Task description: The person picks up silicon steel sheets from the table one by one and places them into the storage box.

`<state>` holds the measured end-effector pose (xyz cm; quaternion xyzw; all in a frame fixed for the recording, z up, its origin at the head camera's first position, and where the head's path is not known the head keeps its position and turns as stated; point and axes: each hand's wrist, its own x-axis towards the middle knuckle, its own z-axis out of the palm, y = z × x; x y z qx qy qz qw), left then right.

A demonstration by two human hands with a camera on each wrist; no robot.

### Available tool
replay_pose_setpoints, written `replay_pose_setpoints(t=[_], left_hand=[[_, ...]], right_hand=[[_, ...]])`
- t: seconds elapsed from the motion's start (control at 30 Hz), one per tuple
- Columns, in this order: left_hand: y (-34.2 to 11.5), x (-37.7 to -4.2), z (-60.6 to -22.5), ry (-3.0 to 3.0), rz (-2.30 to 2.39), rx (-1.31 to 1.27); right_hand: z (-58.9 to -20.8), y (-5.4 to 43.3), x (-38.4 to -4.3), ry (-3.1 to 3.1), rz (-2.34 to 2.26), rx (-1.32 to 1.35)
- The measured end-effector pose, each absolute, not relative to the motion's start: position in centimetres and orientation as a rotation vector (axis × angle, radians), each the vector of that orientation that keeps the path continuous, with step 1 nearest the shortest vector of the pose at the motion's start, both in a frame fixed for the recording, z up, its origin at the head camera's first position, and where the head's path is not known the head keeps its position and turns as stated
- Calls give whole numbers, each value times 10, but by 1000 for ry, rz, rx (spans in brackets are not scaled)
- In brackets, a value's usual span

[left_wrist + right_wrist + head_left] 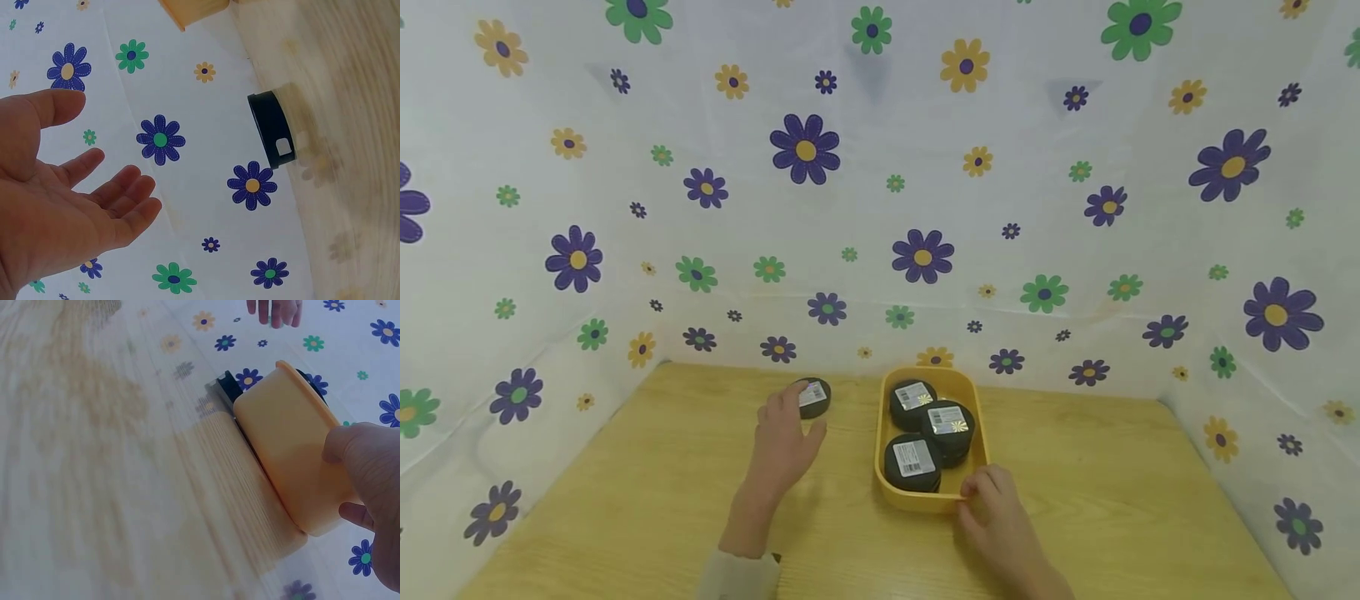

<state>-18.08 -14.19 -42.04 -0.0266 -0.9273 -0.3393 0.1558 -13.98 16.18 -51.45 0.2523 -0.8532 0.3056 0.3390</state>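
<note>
A flat black round tin with a white label lies alone near the back of the table. My left hand hovers over its near left side, fingers loosely spread; the left wrist view shows a gap between this hand and the tin. Farther right stands a yellow plastic bin. Inside it are stacks of similar labelled black tins, in three places. With my right hand I grip the bin's near right corner, fingers at the rim; the bin's outer wall shows in the right wrist view.
The table has a light wood-grain top. White cloth printed with flowers hangs along its back and both sides. The bin's far end stands close to the back cloth.
</note>
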Motion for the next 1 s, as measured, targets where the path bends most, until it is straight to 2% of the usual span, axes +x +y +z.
replay_pose_setpoints(t=[1.0], left_hand=[[-159, -174, -408, -2643, -1084, -79]], right_hand=[[-513, 160, -142, -2245, 782, 658]])
